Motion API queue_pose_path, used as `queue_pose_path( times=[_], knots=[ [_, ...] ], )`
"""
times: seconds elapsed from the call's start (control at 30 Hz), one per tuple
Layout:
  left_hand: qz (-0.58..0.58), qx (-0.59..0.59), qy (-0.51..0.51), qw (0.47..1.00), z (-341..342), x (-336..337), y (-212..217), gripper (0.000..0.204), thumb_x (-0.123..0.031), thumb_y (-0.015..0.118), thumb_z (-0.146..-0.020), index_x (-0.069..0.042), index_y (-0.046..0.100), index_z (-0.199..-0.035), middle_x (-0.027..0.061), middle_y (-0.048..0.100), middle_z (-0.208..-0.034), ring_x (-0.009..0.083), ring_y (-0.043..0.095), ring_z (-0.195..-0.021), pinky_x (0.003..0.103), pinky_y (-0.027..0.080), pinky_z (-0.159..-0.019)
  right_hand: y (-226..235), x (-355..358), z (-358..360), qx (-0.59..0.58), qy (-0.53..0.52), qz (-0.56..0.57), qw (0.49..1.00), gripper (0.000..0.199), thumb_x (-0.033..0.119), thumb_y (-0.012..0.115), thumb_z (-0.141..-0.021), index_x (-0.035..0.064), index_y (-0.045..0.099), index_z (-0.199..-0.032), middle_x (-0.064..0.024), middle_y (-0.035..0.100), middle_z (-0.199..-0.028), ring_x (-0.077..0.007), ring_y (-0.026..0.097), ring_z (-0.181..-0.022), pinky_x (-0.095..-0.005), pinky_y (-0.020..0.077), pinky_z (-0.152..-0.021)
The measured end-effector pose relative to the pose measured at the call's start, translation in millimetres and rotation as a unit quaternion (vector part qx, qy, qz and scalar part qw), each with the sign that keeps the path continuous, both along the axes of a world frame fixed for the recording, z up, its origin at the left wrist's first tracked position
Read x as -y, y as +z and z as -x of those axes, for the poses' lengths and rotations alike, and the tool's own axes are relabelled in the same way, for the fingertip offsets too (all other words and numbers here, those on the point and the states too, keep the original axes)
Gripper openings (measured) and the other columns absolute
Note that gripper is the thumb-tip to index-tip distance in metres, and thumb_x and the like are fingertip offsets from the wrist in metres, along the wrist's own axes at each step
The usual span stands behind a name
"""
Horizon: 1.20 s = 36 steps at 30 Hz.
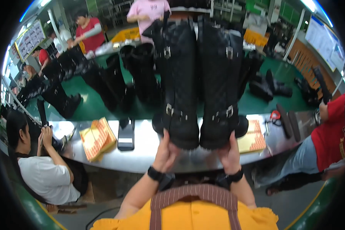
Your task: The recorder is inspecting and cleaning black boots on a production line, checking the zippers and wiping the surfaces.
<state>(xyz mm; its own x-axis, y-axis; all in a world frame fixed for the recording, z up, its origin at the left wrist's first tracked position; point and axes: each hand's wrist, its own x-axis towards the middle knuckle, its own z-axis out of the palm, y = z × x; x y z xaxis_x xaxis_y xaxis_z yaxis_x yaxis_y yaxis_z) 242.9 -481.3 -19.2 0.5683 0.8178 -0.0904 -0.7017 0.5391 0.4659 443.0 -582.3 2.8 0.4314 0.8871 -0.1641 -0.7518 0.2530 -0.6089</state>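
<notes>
A pair of tall black boots with silver buckles stands upright side by side in front of me, heels toward me. My left hand (166,153) grips the left boot (179,88) low at its heel, thumb on the outer side and fingers beneath. In the same way my right hand (230,153) is closed around the heel of the right boot (219,88). Both soles are at about the height of the metal table edge (142,163). The boots' toes and most of my fingers are hidden.
Several black boots (140,73) stand on the green belt (92,101) beyond. Yellow-and-red paper stacks (97,140) and a phone-like black device (126,135) lie left. Scissors (275,117) and dark insoles (289,122) lie right. Co-workers sit at left (50,172) and right (327,134).
</notes>
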Motion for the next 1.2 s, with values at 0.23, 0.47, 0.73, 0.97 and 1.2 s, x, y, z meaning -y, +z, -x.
queue_pose_path(
  times=[0.23,0.47,0.73,0.97,1.2],
  knots=[
    [-0.014,0.019,-0.007,1.0,9.0,4.9,-15.5,0.068,-0.037,0.056,-0.095,-0.014,0.021,-0.149,0.0089,0.034,-0.151,0.0269,0.036,-0.137,0.047,0.03,-0.114,-30.7,16.0,-6.0,0.028,-0.006,-0.015,0.999,0.047,0.037,0.055,-0.097,0.0112,0.048,-0.136,-0.0068,0.056,-0.132,-0.0257,0.053,-0.121,-0.0453,0.0418,-0.103],
    [0.0,0.018,-0.002,1.0,10.4,5.8,-21.4,0.068,-0.036,0.056,-0.095,-0.017,0.02,-0.149,0.0077,0.033,-0.152,0.0272,0.036,-0.138,0.048,0.029,-0.114,-32.1,15.1,-4.3,0.002,-0.007,-0.02,1.0,0.05,0.033,0.063,-0.093,0.0119,0.047,-0.135,-0.0059,0.056,-0.131,-0.0239,0.054,-0.12,-0.0448,0.0435,-0.102],
    [-0.02,0.001,-0.066,0.998,20.1,2.7,-14.1,0.065,-0.054,0.043,-0.097,-0.009,0.038,-0.143,0.0106,0.045,-0.145,0.0312,0.043,-0.132,0.047,0.028,-0.114,-32.5,3.6,-17.2,-0.055,0.146,-0.046,0.987,0.051,0.032,0.063,-0.093,0.01,0.045,-0.136,-0.0024,0.059,-0.126,-0.0203,0.054,-0.119,-0.039,0.0442,-0.099],
    [0.027,-0.085,-0.043,0.995,6.3,-13.0,-50.0,0.065,-0.059,0.041,-0.096,-0.009,0.049,-0.136,0.0103,0.054,-0.135,0.0311,0.051,-0.123,0.044,0.038,-0.109,-17.0,-0.7,6.6,0.65,-0.027,0.069,0.757,0.077,0.033,0.067,-0.089,0.0041,0.026,-0.148,-0.0228,0.037,-0.143,-0.0359,0.037,-0.132,-0.0417,0.0311,-0.11],
    [0.083,0.003,-0.088,0.993,7.1,-3.6,-42.1,0.057,-0.053,0.044,-0.097,-0.006,0.053,-0.129,0.0106,0.059,-0.128,0.0305,0.055,-0.118,0.045,0.043,-0.105,-11.6,22.7,-44.5,0.684,-0.036,0.201,0.7,0.034,0.027,0.064,-0.09,0.0074,0.064,-0.118,-0.0144,0.069,-0.103,-0.0281,0.066,-0.096,-0.0359,0.0503,-0.084]
  ],
)
